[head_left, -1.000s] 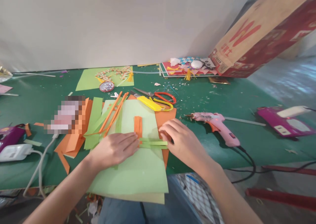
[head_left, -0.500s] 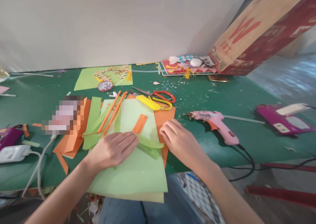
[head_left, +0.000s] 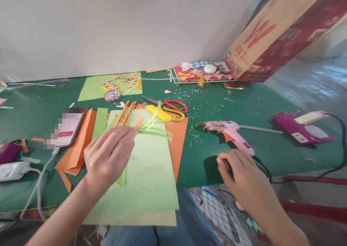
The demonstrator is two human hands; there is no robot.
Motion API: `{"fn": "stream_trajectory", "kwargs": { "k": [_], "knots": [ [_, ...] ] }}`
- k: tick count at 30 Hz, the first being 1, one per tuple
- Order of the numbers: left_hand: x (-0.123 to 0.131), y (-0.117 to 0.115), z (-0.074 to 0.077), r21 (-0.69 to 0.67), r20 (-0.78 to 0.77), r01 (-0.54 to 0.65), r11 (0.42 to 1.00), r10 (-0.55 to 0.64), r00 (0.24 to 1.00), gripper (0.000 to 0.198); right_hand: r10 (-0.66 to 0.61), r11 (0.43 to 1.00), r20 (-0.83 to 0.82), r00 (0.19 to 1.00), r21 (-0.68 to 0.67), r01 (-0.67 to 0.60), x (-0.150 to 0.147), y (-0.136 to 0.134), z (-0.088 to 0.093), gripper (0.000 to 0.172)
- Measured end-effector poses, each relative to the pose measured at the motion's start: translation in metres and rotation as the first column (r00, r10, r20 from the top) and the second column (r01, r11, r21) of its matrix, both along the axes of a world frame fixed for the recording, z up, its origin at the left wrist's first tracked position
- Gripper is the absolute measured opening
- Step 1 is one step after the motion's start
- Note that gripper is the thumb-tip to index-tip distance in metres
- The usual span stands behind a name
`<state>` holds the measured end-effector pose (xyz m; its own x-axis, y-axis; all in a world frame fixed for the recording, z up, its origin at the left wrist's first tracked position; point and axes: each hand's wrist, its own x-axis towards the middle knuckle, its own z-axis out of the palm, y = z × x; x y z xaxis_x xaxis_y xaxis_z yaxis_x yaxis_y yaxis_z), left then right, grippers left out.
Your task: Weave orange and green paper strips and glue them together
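Observation:
My left hand [head_left: 108,155] is raised over a light green paper sheet [head_left: 146,181] and pinches a loose bundle of green and orange paper strips [head_left: 151,127], which trail to the right and are blurred. The sheet lies on an orange sheet [head_left: 177,137] at the table's near edge. My right hand [head_left: 244,177] is at the near edge, just in front of a pink glue gun [head_left: 230,132]. Its fingers are curled under and their inner side is hidden.
Red-handled scissors [head_left: 173,105] and a yellow knife [head_left: 157,113] lie behind the sheets. A phone [head_left: 67,128] rests on orange paper at left, with a white charger [head_left: 12,168]. A purple device [head_left: 303,130] sits at right and a tilted cardboard box [head_left: 271,36] behind it.
My left hand has lifted the strips off the green sheet and swept them up and back. My right hand has left the sheet and moved right, to the glue gun's handle.

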<state>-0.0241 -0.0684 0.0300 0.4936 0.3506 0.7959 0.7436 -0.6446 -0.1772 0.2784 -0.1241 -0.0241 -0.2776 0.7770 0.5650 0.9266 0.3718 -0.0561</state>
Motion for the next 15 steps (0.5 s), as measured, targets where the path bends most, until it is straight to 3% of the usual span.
{"fn": "stream_trajectory", "kwargs": {
  "k": [3, 8, 11, 15],
  "knots": [
    [0.009, 0.000, -0.002, -0.028, -0.105, 0.085, 0.996, -0.088, 0.991, 0.021, -0.021, 1.000, 0.039, 0.999, 0.004, 0.021, 0.010, -0.008, 0.000, 0.020],
    [0.011, 0.006, -0.018, -0.277, -0.304, 0.170, 0.946, -0.254, 0.918, 0.024, -0.070, 0.998, 0.080, 0.994, 0.012, 0.069, 0.022, -0.011, 0.001, 0.019],
    [0.005, 0.014, -0.021, -0.399, -0.237, 0.219, 0.890, -0.332, 0.913, 0.026, -0.056, 0.998, 0.035, 0.998, 0.034, 0.055, 0.013, -0.006, 0.009, 0.017],
    [0.002, 0.024, -0.021, -0.537, -0.122, 0.249, 0.806, -0.366, 0.923, 0.021, 0.101, 0.994, -0.036, 0.994, 0.047, -0.100, -0.021, 0.007, 0.022, 0.018]
  ]
}}
